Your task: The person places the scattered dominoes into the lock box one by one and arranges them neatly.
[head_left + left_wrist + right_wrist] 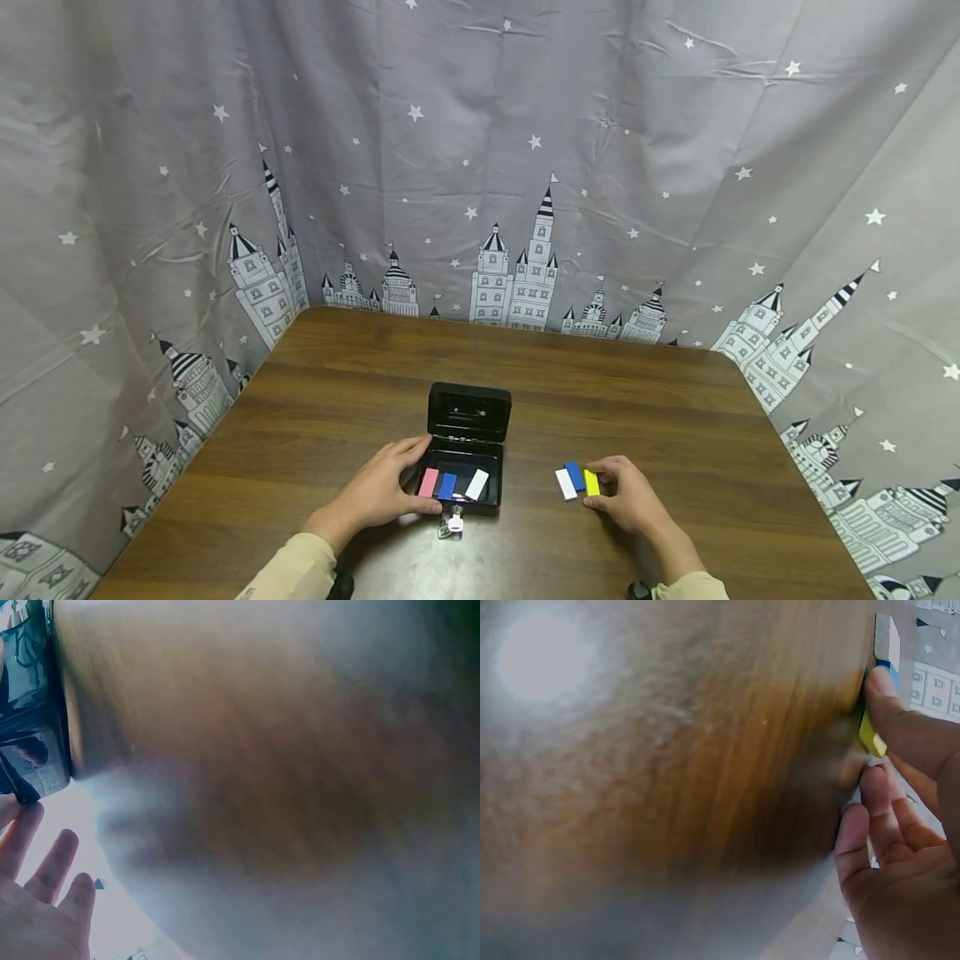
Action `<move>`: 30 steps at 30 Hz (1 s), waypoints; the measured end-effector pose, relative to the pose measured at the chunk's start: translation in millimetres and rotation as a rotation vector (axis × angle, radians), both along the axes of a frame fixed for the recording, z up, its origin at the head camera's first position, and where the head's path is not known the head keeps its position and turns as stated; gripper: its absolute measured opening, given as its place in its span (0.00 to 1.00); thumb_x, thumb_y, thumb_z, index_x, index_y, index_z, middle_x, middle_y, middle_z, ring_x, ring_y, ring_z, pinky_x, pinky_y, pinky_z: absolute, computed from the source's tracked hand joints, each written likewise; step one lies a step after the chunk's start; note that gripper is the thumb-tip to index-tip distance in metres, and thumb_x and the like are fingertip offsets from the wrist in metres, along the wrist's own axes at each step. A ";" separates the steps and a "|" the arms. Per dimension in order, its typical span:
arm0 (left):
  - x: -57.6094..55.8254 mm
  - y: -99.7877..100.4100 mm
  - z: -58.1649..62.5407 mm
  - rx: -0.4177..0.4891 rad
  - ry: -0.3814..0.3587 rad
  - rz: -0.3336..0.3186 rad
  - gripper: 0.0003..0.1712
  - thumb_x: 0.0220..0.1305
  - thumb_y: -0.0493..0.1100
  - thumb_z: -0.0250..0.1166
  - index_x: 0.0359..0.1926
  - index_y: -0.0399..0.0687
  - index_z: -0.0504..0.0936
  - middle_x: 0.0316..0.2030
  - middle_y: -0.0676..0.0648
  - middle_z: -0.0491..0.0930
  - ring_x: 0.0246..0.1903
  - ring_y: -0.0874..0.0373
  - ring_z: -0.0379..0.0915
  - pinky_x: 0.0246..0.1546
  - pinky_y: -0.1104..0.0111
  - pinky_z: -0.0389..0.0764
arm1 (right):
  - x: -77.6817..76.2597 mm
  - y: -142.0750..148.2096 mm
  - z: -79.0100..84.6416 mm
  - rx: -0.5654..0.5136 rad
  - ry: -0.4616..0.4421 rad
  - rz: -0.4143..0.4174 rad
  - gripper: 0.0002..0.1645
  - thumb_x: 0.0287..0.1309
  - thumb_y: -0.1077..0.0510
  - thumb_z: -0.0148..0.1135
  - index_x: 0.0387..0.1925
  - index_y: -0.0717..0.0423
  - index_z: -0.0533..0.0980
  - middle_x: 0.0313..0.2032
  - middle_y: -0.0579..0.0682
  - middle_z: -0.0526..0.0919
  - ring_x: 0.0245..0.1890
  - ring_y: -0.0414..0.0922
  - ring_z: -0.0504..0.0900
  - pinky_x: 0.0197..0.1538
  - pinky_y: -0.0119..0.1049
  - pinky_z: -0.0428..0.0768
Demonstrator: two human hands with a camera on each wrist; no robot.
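A small black cash box [467, 450] stands on the table with its lid raised. In it lie a pink block [428, 482], a blue block [447, 486] and a white block [476, 484]. My left hand [382, 483] grips the box's left side, thumb at the front corner and fingers toward the hinge. To the right, my right hand [626, 497] pinches a yellow block [592, 482] between thumb and fingers. Beside that block lie another blue block [574, 476] and another white block [566, 484]. The right wrist view shows the yellow block [870, 736] at my fingertips.
Keys [454, 523] hang at the front of the box. The brown wooden table [360, 358] has rounded far corners. A grey curtain [420, 167] with castles and stars hangs behind it and along both sides.
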State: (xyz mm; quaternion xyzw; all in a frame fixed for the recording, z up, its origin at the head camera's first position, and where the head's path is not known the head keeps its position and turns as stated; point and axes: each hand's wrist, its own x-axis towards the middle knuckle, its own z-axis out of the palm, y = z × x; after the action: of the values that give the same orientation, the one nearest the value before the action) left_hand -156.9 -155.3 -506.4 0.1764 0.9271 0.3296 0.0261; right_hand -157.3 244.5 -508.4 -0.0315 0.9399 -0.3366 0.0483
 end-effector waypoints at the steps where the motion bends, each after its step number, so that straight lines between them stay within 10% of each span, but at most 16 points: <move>1: -0.1 0.1 0.2 -0.001 0.000 0.000 0.62 0.42 0.68 0.79 0.73 0.41 0.68 0.71 0.43 0.67 0.70 0.41 0.59 0.68 0.44 0.61 | 0.4 0.5 -0.5 -0.006 0.000 -0.009 0.28 0.46 0.60 0.81 0.51 0.60 0.82 0.50 0.52 0.79 0.48 0.49 0.79 0.55 0.53 0.78; 30: 0.1 1.6 3.4 0.009 0.002 -0.010 0.62 0.42 0.68 0.79 0.73 0.41 0.68 0.71 0.42 0.67 0.69 0.39 0.59 0.68 0.43 0.61 | 8.1 -20.6 6.4 -0.159 0.144 -0.043 0.30 0.38 0.53 0.86 0.47 0.51 0.86 0.46 0.46 0.83 0.43 0.44 0.82 0.46 0.45 0.83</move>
State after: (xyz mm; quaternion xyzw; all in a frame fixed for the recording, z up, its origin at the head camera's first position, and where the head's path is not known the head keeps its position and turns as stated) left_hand -156.7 -153.8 -503.0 0.1817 0.9248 0.3333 0.0259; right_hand -149.2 223.9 -502.0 -0.0391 0.9117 -0.4081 -0.0293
